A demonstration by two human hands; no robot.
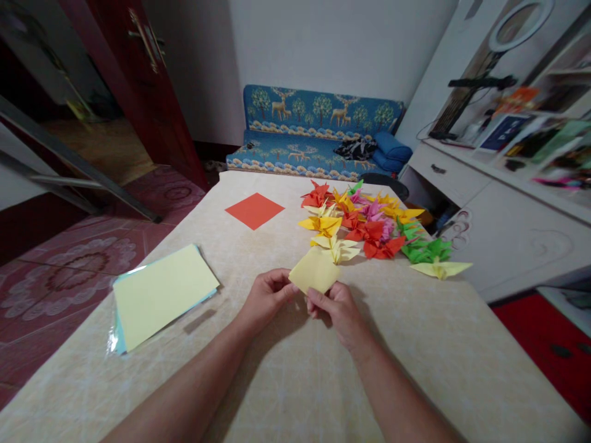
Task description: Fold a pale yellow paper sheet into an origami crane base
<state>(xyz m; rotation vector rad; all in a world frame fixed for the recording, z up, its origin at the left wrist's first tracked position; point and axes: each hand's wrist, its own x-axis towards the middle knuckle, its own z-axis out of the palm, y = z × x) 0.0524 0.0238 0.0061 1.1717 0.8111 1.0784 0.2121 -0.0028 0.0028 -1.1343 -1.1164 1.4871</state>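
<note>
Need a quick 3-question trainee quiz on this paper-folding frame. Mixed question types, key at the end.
1. True or false: the left hand and the right hand both pinch the folded yellow paper.
2. Short answer: which lies on the person's left, the paper stack or the pile of folded cranes?
3. Multiple choice: the red square sheet lies (A) on the paper stack, (B) flat and alone on the table, (C) under the cranes.
Key: 1 true; 2 the paper stack; 3 B.
</note>
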